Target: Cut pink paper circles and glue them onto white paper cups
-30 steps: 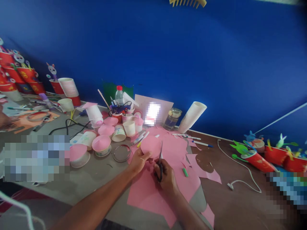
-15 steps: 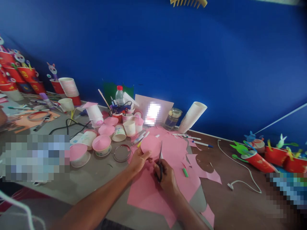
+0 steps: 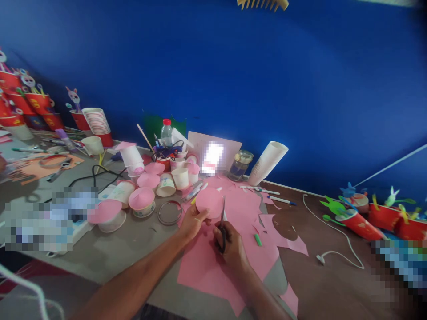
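Note:
A round piece of pink paper (image 3: 209,201) is pinched at its lower edge by my left hand (image 3: 194,222). Fingers of my right hand (image 3: 231,242) are wrapped through the handles of dark scissors (image 3: 223,218), whose blades point upward along the right edge of the disc. Beneath both hands spread larger pink paper sheets (image 3: 256,262) with curved cut edges. A short green marker cap (image 3: 258,240) rests on them to the right. Left of my left hand lies a roll of clear tape (image 3: 169,213).
Paper cups and bowls topped with pink discs (image 3: 141,197) crowd the left. A leaning cup stack (image 3: 268,162), a glass jar (image 3: 240,165) and a lit phone (image 3: 213,158) stand at the back. Right are a white cable (image 3: 343,231) and red cups (image 3: 360,224) with cutout figures.
My hands, the disc and the scissors look nearly unmoved. At the left, the pink disc on the nearest bowl has shifted slightly left, and the blurred patch beside it has changed shape.

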`<state>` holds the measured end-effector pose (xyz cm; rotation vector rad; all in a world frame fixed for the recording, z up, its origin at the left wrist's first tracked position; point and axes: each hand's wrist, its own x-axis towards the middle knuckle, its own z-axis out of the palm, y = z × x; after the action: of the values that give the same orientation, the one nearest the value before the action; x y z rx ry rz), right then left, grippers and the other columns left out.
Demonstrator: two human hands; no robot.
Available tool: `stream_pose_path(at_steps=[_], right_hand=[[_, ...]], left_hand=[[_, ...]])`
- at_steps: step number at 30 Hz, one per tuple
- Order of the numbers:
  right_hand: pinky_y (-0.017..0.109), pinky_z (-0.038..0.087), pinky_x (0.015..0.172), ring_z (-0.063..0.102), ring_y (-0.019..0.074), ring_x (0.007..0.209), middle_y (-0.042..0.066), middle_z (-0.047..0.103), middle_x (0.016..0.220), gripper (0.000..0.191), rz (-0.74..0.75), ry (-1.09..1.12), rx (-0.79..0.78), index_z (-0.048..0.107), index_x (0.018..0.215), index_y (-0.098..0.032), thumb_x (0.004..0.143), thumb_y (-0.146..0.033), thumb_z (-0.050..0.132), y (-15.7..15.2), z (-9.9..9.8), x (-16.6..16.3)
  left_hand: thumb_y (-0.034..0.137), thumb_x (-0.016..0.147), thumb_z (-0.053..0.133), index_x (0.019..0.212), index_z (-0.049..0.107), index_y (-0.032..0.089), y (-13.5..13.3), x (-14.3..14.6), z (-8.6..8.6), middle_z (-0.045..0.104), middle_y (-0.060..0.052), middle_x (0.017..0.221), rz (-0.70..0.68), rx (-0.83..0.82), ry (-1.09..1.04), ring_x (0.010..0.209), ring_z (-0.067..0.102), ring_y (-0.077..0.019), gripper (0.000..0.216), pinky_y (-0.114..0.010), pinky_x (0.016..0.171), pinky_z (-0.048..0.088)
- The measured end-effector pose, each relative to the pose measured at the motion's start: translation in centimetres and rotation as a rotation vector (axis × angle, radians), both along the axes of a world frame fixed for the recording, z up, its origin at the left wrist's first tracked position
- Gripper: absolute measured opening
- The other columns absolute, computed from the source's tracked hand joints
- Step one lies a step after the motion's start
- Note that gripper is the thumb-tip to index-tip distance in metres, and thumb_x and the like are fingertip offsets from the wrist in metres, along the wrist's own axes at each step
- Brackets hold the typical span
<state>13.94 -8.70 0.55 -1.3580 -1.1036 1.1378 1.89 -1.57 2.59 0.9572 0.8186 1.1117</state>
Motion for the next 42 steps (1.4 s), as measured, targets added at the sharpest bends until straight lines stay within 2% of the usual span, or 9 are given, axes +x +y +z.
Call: stream_pose_path(at_steps=[9, 16, 42], right_hand=[[0.019, 0.035, 0.044, 0.038, 0.0097, 0.050, -0.005, 0.043, 0.058, 0.041, 0.016, -0.021, 0.009, 0.055, 0.092, -0.018, 0.078, -0.056, 0.059, 0.1, -0.6, 0.2], [0.019, 0.038, 0.044, 0.037, 0.0089, 0.049, -0.005, 0.044, 0.059, 0.041, 0.009, 0.014, -0.006, 0.056, 0.091, -0.016, 0.077, -0.055, 0.060, 0.0, -0.1, -0.1], [0.019, 0.041, 0.045, 0.039, 0.0090, 0.051, -0.004, 0.044, 0.061, 0.041, -0.003, 0.022, -0.056, 0.056, 0.090, -0.018, 0.075, -0.056, 0.063, 0.0, -0.8, -0.1]], left_hand=[[0.033, 0.070, 0.067, 0.071, 0.055, 0.015, 0.2, -0.2, 0.2, 0.055, 0.004, 0.057, 0.012, 0.006, -0.005, 0.047, 0.048, -0.0072, 0.022, -0.021, 0.050, 0.040], [0.034, 0.069, 0.068, 0.070, 0.055, 0.014, 0.7, -0.3, -0.5, 0.056, 0.003, 0.056, 0.027, 0.022, -0.005, 0.046, 0.048, -0.0076, 0.023, -0.021, 0.049, 0.040], [0.035, 0.068, 0.068, 0.069, 0.056, 0.015, 1.5, -0.9, -0.5, 0.053, 0.004, 0.058, 0.080, 0.063, 0.035, 0.046, 0.046, -0.0065, 0.023, -0.020, 0.047, 0.040]])
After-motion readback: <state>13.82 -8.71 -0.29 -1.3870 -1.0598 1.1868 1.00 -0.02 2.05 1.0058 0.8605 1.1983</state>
